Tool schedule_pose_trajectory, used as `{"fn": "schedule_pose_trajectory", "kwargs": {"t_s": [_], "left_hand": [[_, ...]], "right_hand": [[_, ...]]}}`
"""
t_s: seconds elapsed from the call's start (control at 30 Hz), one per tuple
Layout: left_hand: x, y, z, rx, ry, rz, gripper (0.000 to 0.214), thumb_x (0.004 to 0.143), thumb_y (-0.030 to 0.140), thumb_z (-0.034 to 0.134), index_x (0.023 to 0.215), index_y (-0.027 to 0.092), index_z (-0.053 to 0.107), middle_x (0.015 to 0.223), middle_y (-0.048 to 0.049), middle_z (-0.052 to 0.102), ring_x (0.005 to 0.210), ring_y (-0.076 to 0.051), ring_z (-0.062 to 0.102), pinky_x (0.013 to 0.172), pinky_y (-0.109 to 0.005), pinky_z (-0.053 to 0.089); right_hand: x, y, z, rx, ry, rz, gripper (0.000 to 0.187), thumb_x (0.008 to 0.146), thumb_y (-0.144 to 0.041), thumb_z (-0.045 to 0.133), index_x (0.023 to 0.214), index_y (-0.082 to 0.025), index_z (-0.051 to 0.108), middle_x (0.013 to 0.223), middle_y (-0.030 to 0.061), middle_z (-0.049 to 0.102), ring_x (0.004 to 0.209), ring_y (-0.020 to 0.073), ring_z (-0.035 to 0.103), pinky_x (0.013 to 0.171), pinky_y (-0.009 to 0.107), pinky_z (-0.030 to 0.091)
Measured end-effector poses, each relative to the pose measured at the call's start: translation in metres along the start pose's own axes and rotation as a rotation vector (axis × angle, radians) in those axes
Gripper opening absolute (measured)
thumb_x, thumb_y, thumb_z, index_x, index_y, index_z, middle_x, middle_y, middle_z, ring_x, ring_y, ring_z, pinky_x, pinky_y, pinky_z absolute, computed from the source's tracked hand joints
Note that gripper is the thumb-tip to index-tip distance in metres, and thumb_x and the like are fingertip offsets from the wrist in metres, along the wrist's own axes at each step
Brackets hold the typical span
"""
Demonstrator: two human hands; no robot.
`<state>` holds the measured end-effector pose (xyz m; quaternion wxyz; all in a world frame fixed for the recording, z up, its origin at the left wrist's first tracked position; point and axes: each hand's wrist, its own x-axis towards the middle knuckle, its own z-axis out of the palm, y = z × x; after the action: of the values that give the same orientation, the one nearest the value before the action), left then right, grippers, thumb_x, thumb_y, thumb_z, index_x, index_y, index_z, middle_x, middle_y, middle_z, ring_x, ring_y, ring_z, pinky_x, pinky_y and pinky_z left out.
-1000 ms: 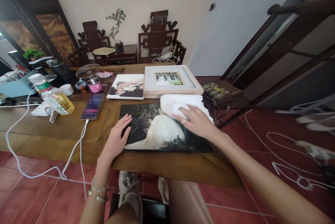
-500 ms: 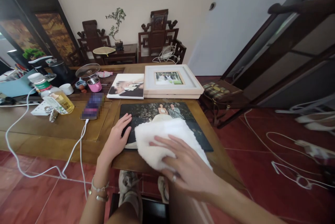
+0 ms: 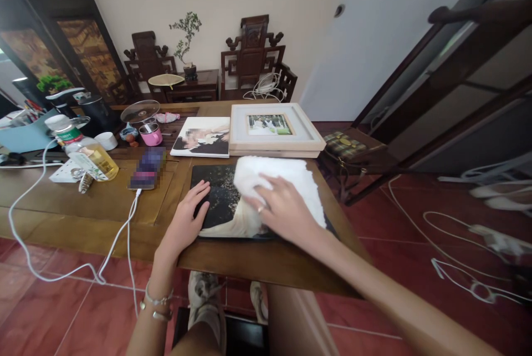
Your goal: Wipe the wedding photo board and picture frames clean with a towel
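A dark photo print (image 3: 216, 201) of a figure in a white gown lies flat at the near edge of the wooden table (image 3: 103, 206). My left hand (image 3: 185, 225) rests on its left edge with fingers spread flat. My right hand (image 3: 285, 212) presses a white fluffy cloth (image 3: 286, 178) down on the print's upper middle, fingers laid over the cloth. The cloth hides the right half of the print.
Behind the print lie a smaller photo canvas (image 3: 201, 137) and a pale framed picture (image 3: 272, 128). A phone (image 3: 146, 168) on a white cable, a yellow bottle (image 3: 93, 162), a pink cup (image 3: 150, 135) and a small fan (image 3: 140, 112) stand to the left. Carved chairs (image 3: 253, 62) line the wall.
My right hand swept the cloth from the print's far right corner down to the near edge, then back up to the upper middle. My left hand stayed still.
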<state>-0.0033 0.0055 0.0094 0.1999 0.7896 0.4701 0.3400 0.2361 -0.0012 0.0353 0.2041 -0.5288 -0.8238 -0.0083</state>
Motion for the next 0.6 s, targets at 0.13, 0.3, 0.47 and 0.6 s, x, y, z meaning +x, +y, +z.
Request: {"fn": "schedule_pose_trajectory", "kwargs": {"t_s": [0.13,0.3,0.47,0.6], "left_hand": [[0.000,0.000,0.000,0.003,-0.005,-0.017,0.038,0.094,0.026,0.042,0.128,0.014,0.056,0.140,-0.0132,0.052,0.136,-0.022,0.041,0.115,-0.044,0.032],[0.000,0.001,0.000,-0.014,-0.003,-0.013,0.037,0.095,0.024,0.041,0.127,0.016,0.057,0.141,-0.0124,0.052,0.136,-0.023,0.041,0.115,-0.046,0.031],[-0.001,0.000,0.000,-0.019,0.001,-0.002,0.038,0.095,0.024,0.041,0.127,0.013,0.056,0.141,-0.0145,0.051,0.137,-0.023,0.040,0.114,-0.045,0.031],[-0.001,-0.001,0.001,-0.027,-0.001,0.000,0.037,0.095,0.025,0.040,0.127,0.015,0.056,0.141,-0.0134,0.051,0.137,-0.022,0.040,0.115,-0.045,0.031]], "right_hand": [[-0.047,-0.048,-0.006,0.207,-0.060,-0.196,0.018,0.086,-0.023,0.051,0.090,-0.024,0.069,0.133,0.0072,0.058,0.132,0.0301,0.041,0.108,0.056,0.030],[-0.067,-0.039,-0.012,0.229,-0.076,-0.289,0.018,0.087,-0.022,0.051,0.086,-0.024,0.069,0.135,0.0050,0.058,0.132,0.0275,0.043,0.108,0.053,0.032],[-0.033,0.022,-0.005,0.005,0.038,-0.133,0.028,0.092,-0.027,0.045,0.084,-0.016,0.069,0.127,0.0195,0.061,0.120,0.0317,0.054,0.100,0.051,0.040],[0.009,0.044,0.000,-0.080,0.054,0.113,0.031,0.092,-0.031,0.044,0.092,-0.014,0.069,0.110,0.0210,0.067,0.109,0.0347,0.059,0.090,0.048,0.045]]}}
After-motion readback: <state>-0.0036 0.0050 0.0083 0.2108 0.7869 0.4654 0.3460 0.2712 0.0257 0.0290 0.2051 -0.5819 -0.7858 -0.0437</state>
